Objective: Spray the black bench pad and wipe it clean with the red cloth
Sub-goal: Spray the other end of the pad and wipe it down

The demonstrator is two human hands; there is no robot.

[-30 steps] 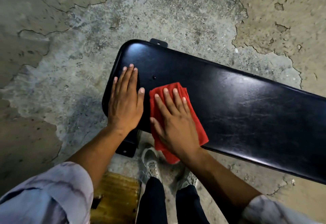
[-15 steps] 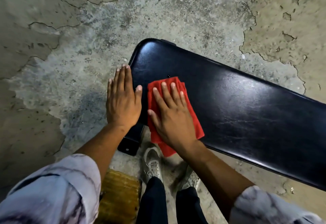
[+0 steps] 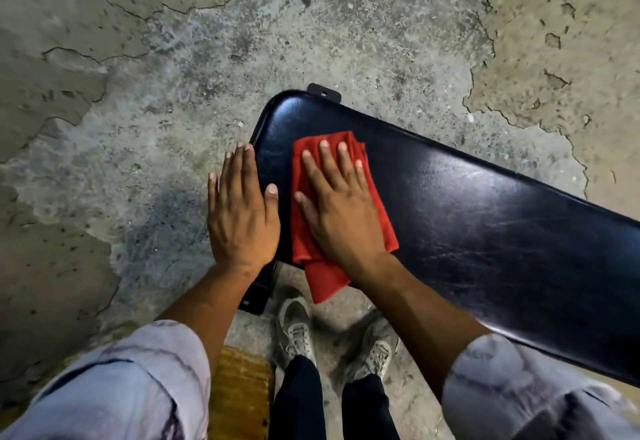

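The long black bench pad (image 3: 485,231) runs from the centre of the view to the lower right, glossy and scuffed. A folded red cloth (image 3: 308,231) lies on its left end, one corner hanging over the near edge. My right hand (image 3: 341,211) is flat on the cloth, fingers spread, pressing it onto the pad. My left hand (image 3: 240,211) rests flat at the pad's left end, mostly past its edge, with only the thumb side over the pad. It holds nothing. No spray bottle is in view.
Cracked, peeling concrete floor (image 3: 173,110) surrounds the bench. A black metal bench foot (image 3: 254,297) sits below the pad's left end, another bracket (image 3: 323,91) at the far end. My two grey shoes (image 3: 296,325) stand near the pad. A yellowish wooden block (image 3: 239,391) lies by my left leg.
My right hand has slid the red cloth toward the pad's left end. My left hand has shifted from the pad's top to its left edge.
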